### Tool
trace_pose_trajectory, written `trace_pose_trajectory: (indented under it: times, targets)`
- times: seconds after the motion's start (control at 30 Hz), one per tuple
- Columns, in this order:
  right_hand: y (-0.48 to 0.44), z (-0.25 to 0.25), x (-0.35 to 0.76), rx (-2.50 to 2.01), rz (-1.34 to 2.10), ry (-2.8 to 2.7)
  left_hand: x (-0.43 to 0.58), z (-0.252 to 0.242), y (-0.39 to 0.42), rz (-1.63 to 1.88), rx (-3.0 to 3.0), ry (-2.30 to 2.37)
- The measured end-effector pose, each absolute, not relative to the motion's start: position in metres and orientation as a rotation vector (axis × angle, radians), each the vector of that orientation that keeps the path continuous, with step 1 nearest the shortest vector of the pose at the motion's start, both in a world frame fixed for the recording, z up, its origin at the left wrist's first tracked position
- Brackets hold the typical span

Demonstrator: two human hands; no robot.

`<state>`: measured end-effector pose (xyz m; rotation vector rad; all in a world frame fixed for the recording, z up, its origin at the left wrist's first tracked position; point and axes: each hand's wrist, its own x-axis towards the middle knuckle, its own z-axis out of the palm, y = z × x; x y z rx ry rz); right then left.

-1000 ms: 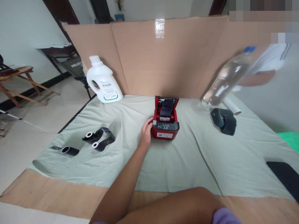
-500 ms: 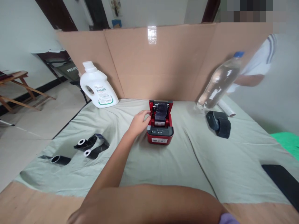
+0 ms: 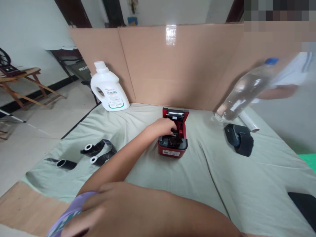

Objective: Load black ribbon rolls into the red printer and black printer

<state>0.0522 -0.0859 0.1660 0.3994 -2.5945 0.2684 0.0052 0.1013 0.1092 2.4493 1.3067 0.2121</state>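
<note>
A small red and black label printer sits with its lid tilted up at the back. My left hand reaches into it from the left, its fingers bent down inside. What the fingertips hold is hidden, though dark film-like material shows just below them. My right arm crosses in front of me. My right hand lies over my left upper arm, fingers curled on the purple sleeve. On the cloth at left lie black ribbon rolls with white cores and a dark hollow roll.
A white detergent bottle and a clear bottle with a blue cap stand before a cardboard panel. At right are a dark device with a black strap, a pale tube and a black flat object. Another person's arm shows behind.
My left hand has moved right, from beside the printer into its opening. The dark film that hung from the raised lid no longer shows there. My right hand has come further into view.
</note>
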Motion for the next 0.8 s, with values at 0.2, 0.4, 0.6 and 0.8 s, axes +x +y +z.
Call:
trace_pose_trajectory:
  times: [0.2, 0.4, 0.6, 0.8]
  targets:
    - [-0.089, 0.176, 0.059, 0.340, 0.427, -2.585, 0.027, 0.132, 0.097, -0.273, 2.514, 1.334]
    - [-0.109, 0.147, 0.053, 0.399, 0.710, -2.498, -0.024, 0.105, 0.060, 0.710, 2.226, 1.342]
    - [-0.146, 0.053, -0.003, 0.232, 1.083, -2.346, -0.132, 0.082, 0.027, 1.518, 1.382, 1.636]
    - [-0.173, -0.010, -0.013, 0.004, 1.086, -2.609, -0.272, 0.101, 0.023, 1.040, 1.418, 2.550]
